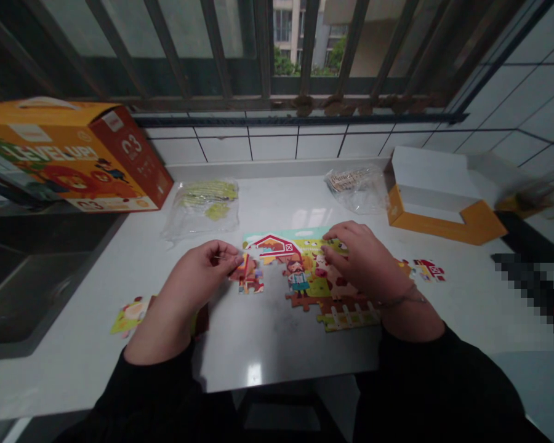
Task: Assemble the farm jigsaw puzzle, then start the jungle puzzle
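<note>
A partly joined jigsaw puzzle [300,286] lies on the white counter, showing a red barn, a figure in a blue apron, a cow and a fence. My left hand [207,264] pinches a puzzle piece [245,266] between thumb and fingers, just left of the puzzle. Right by it are a few joined pieces [253,284]; whether they hang from the pinched piece or lie on the counter, I cannot tell. Over the upper right of the puzzle rests my right hand [362,258], fingers apart, touching it and hiding part of the cow.
More loose pieces lie at the left [132,317] and right [429,269]. Behind are a bag of green pieces [207,203], another clear bag [357,187] and an open orange-white box [436,197]. A large orange box [69,160] stands beside the dark sink [37,277].
</note>
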Motion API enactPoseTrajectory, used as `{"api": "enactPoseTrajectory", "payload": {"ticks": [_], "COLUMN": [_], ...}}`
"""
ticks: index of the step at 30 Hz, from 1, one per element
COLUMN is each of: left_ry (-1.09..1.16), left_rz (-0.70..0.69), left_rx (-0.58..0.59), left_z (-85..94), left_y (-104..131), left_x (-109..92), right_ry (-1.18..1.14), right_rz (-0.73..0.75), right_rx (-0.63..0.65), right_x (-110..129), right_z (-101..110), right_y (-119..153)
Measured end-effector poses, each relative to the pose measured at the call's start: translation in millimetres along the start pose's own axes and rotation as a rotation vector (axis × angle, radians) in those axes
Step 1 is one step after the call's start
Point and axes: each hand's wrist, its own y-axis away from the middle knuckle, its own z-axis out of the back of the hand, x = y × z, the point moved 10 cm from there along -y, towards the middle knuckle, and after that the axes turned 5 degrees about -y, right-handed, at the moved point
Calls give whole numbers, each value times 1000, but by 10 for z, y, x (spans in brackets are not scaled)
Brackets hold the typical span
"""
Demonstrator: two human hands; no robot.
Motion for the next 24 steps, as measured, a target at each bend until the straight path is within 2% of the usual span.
{"api": "enactPoseTrajectory", "payload": {"ticks": [3, 6, 9, 14, 18, 22, 24], "left_ry": [96, 154, 153, 100, 66, -175, -365], "left_rz": [-42, -60, -61, -77, -132, -230, -282], "left_rx": [57, 174, 273, 267, 260, 144, 134], "left_z": [-131, -307, -444, -483, -501, -404, -406], "left_y": [62, 150, 229, 245, 232, 201, 187], "left_x": [-144, -273, -355, -387, -414, -479, -495], "right_ry": [-151, -300, -352, -378, -396, -294, -220], "right_rz": [164, 283, 344, 355, 352, 268, 210], "right_rx": [-52, 65, 105, 78, 144, 169, 179], "right_x": [433, 829, 1032, 1030, 995, 887, 830], "right_z": [149, 11, -151, -222, -297, -390, -430], "right_y": [36, 107, 147, 113, 107, 90, 76]}}
